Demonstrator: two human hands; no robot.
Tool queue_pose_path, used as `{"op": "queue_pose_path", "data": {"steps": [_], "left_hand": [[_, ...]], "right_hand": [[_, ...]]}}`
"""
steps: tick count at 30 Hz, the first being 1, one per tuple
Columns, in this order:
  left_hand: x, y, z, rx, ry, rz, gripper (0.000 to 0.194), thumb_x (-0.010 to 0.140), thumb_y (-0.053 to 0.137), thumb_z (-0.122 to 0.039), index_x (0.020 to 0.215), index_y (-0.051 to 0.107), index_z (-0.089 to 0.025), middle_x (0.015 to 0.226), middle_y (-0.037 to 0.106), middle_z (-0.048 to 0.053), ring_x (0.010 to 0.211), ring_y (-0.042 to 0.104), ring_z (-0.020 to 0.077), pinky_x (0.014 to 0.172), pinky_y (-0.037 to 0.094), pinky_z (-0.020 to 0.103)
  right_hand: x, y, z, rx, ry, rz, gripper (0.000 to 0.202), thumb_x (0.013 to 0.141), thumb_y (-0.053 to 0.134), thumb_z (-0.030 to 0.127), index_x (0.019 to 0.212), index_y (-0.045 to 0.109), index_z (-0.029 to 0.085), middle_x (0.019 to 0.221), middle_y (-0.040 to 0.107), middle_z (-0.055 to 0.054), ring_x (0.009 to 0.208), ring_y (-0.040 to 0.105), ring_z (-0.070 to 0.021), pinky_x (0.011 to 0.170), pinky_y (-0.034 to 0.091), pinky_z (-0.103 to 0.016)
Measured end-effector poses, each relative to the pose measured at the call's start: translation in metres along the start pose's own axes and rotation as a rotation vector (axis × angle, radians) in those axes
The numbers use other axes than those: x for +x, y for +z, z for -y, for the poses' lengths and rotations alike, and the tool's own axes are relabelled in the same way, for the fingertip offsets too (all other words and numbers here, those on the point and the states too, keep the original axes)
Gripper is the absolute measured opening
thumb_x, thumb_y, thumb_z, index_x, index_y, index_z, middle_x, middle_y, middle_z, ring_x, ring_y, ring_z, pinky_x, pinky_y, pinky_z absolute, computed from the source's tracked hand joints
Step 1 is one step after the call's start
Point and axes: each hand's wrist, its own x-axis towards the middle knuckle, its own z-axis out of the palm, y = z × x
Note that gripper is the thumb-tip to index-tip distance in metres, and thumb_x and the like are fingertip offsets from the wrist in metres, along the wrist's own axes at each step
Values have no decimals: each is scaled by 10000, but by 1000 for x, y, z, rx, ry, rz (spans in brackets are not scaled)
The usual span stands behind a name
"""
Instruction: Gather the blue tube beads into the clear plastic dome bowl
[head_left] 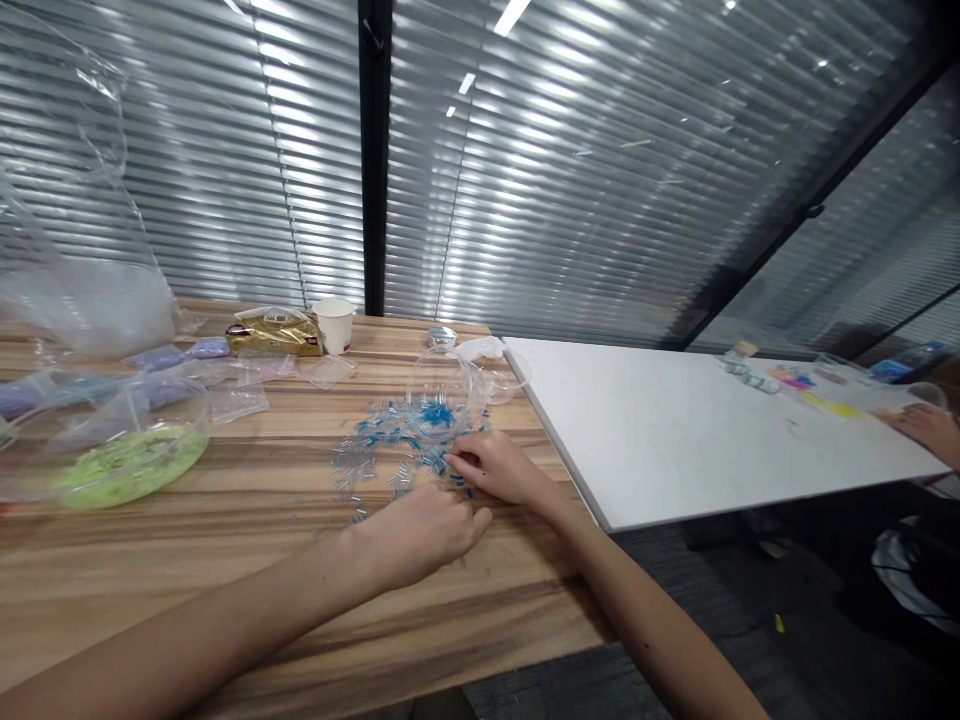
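Note:
Small blue and clear tube-like pieces [355,460] lie scattered on the wooden table [300,640]. A clear plastic cup [442,385] stands behind them, with blue pieces showing at its base. My left hand [424,530] rests low over the front of the scatter, its fingers curled; what they hold, if anything, is hidden. Just beyond it, my right hand [499,465] is at the right edge of the pieces near the cup, thumb and fingers pinched together. Anything between those fingertips is too small to make out.
A clear tray with green material [135,465] sits at the left, by plastic bags [238,402]. Behind are a gold packet [274,333], a paper cup [334,325] and a round tin [442,337]. Another person's hand [930,430] is over the white table [660,430] at right.

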Motion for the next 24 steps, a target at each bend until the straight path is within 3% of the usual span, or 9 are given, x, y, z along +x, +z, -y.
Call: {"op": "queue_pose_path", "data": {"steps": [8,15,24], "left_hand": [[-1,1,2,-52,8,-61,182,789,533,0,914,528,-133,829,662,77,843,635,198,737,460,278],[0,-2,1,-41,14,48,169,795,538,-5,906,540,-133,825,669,59,754,641,219,603,450,290],[1,-4,1,-36,5,26,159,779,560,-7,870,551,-138,827,667,63,759,639,218,588,432,286]], "right_hand": [[0,0,-1,9,-5,2,280,891,505,187,615,535,151,605,563,3,552,451,-94,563,290,-210],[0,-1,0,16,-3,-4,285,886,512,182,604,522,148,588,548,10,540,439,-86,558,281,-207],[0,0,-1,16,-14,-9,282,885,513,185,606,524,146,598,560,6,544,450,-86,551,276,-205]]}}
